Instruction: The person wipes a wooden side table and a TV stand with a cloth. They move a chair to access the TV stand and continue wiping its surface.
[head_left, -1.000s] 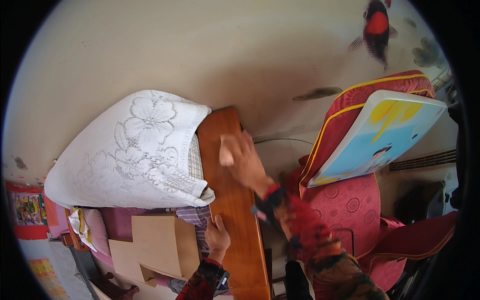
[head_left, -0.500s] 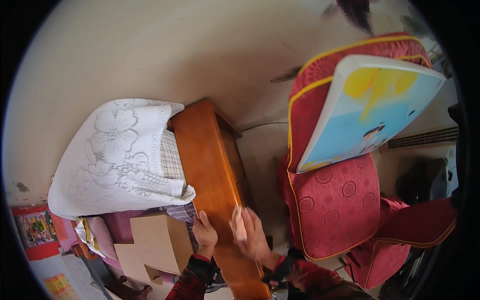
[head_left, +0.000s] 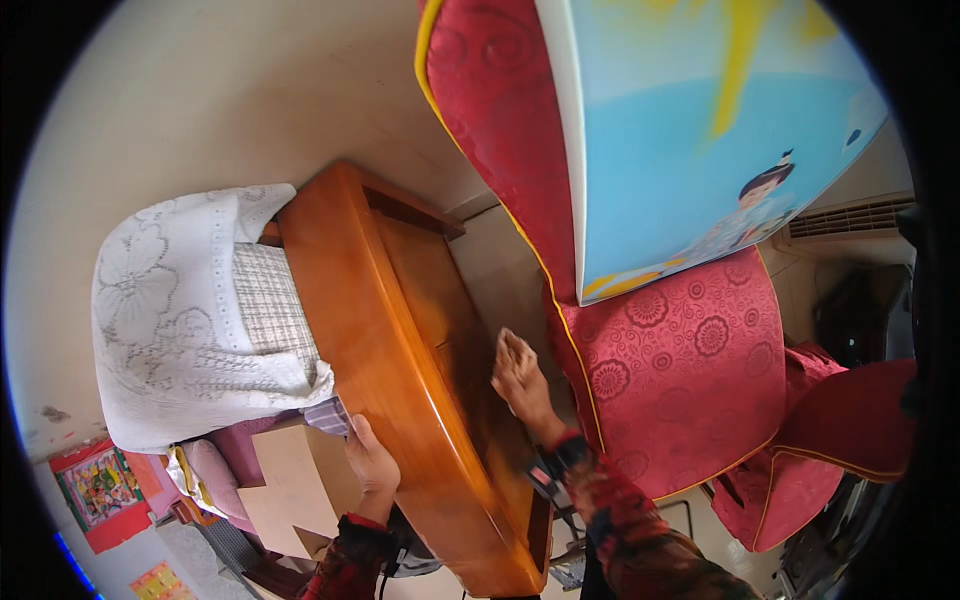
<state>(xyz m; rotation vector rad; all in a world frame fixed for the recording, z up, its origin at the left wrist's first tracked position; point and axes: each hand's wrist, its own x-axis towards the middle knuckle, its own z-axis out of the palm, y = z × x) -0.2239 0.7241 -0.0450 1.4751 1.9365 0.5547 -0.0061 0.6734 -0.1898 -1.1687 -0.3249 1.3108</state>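
A glossy orange-brown wooden bed end (head_left: 375, 330) runs from the wall towards me, its recessed side facing right. At its left edge my left hand (head_left: 373, 462) is closed on the wood, thumb up; some of its fingers are hidden. My right hand (head_left: 525, 385) is on the recessed side, near the red chair, its fingers bunched around what looks like a small crumpled pale cloth (head_left: 513, 348). Motion smears that hand a little, so whether the cloth touches the wood I cannot tell.
A white lace cover (head_left: 160, 320) drapes bedding left of the bed end, above an open cardboard box (head_left: 290, 485). To the right, a red chair cover (head_left: 680, 370) with yellow piping bears a large picture board (head_left: 690, 170). Another red-covered seat (head_left: 850, 420) stands farther right.
My right hand has moved off the top edge of the bed end, rightward and up over its recessed side. My left hand keeps to the left edge. The view has shifted, bringing the chair closer.
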